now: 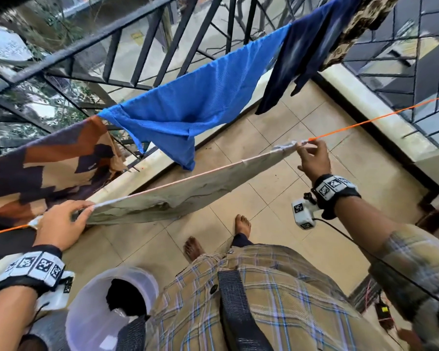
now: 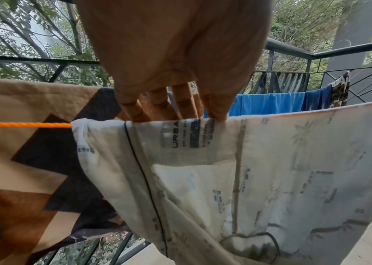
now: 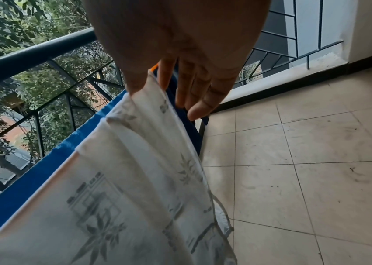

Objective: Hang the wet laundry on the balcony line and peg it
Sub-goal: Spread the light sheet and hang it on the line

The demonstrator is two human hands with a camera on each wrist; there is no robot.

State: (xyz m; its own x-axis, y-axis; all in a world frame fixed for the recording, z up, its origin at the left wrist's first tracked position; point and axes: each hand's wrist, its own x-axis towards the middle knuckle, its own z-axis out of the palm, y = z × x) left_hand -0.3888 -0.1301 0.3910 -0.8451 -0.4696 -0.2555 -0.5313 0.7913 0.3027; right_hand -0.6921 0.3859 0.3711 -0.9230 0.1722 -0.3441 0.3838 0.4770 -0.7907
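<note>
A white printed cloth (image 1: 175,196) (image 2: 271,161) (image 3: 123,179) hangs folded over the orange line (image 1: 365,121) (image 2: 21,124), stretched between my two hands. My left hand (image 1: 84,211) (image 2: 175,114) grips the cloth's left end on the line, fingers behind the fold and thumb in front, by a sewn label. At the cloth's right end, my right hand (image 1: 303,145) (image 3: 150,84) pinches the corner between thumb and forefinger, with the other fingers loose. I see no pegs.
A blue cloth (image 1: 188,105), a navy garment (image 1: 297,59) and a brown patterned blanket (image 1: 36,168) hang along the black railing (image 1: 86,39) beyond. A translucent bucket (image 1: 86,325) holding dark laundry (image 1: 123,297) stands by my left leg. My bare feet are on beige floor tiles (image 1: 289,203).
</note>
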